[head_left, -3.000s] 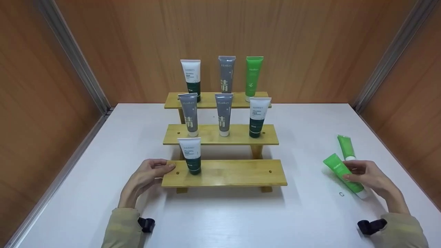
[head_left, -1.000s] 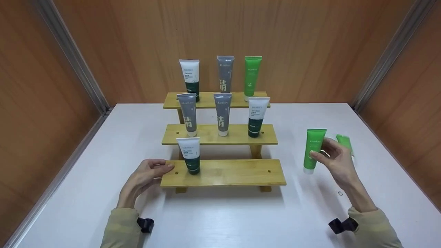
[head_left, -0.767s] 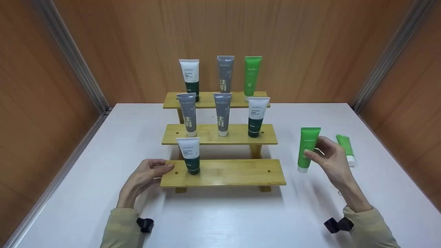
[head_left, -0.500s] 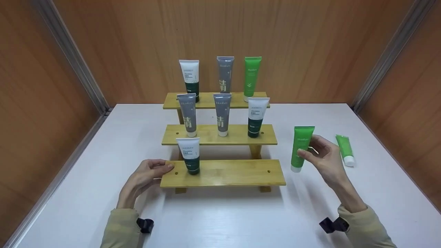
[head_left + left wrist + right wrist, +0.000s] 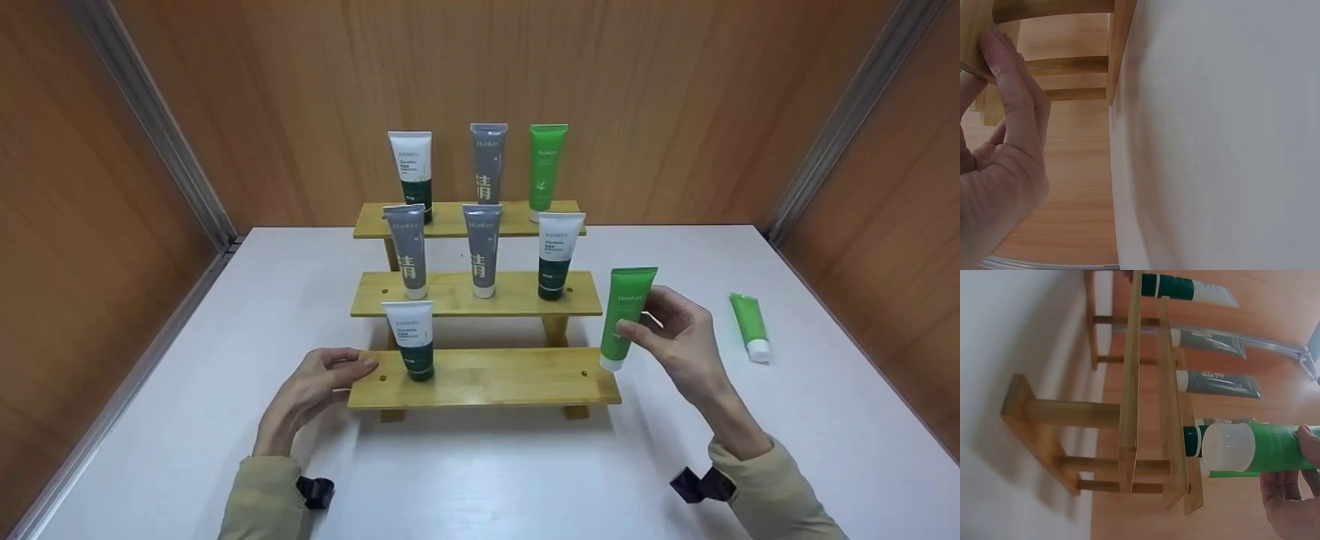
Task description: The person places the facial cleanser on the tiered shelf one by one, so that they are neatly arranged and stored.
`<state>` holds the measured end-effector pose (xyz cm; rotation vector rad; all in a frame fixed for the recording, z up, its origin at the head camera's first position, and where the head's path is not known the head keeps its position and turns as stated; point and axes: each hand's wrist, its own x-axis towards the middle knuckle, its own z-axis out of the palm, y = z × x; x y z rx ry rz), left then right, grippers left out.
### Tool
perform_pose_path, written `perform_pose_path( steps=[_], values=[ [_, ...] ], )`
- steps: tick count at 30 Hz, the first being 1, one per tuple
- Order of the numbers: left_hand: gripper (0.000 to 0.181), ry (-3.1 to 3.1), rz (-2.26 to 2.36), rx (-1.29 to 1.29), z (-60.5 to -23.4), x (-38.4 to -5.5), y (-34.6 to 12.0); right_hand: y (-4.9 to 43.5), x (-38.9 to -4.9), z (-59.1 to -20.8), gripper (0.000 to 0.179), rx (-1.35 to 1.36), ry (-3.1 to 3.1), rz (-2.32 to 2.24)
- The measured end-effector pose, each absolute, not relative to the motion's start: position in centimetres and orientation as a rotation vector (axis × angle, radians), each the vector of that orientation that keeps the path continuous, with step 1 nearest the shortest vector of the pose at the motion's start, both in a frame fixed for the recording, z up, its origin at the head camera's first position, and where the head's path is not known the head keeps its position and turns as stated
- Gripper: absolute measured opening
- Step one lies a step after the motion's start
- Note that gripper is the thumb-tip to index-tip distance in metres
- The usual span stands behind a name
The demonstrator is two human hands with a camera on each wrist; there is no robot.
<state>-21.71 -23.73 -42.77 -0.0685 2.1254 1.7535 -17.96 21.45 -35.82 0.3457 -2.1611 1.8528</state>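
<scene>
My right hand (image 5: 679, 341) pinches a green squeeze tube (image 5: 627, 315) between thumb and fingers. The tube stands nearly upright, white cap down, overlapping the right end of the bottom shelf in the head view. In the right wrist view its cap (image 5: 1229, 447) points toward the wooden three-tier rack (image 5: 1130, 382). My left hand (image 5: 319, 382) grips the left end of the rack's bottom shelf (image 5: 495, 377), thumb on top and fingers beneath, as the left wrist view also shows. A white and dark-green tube (image 5: 412, 339) stands at that shelf's left.
Two grey tubes (image 5: 407, 251) and a white and dark-green tube (image 5: 559, 255) stand on the middle shelf. White-green, grey and green tubes (image 5: 547, 169) line the top one. Another green tube (image 5: 749, 322) lies on the white table (image 5: 480, 480) at right. Wooden walls enclose the table.
My right hand has lifted one green tube from the table, turned it upright and carried it left to the bottom shelf's right end. My left hand keeps its hold.
</scene>
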Motion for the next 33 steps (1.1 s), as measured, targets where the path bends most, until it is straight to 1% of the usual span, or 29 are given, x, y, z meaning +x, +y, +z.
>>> perform_pose_path(
  steps=[16,26,33],
  values=[
    [0.06,2.127,1.764,-0.079,-42.7,-21.7,-23.7,18.7,-17.8,-34.4,0.05,0.54,-2.11,1.888],
    [0.063,2.14,1.752,-0.086,-42.8,-21.7,-23.6,17.7,-17.8,-33.8,0.051,0.518,-2.117,1.917],
    [0.054,2.129,1.76,-0.062,-42.8,-21.6,-23.8,17.5,-17.9,-34.0,0.05,0.543,-2.098,1.953]
  ],
)
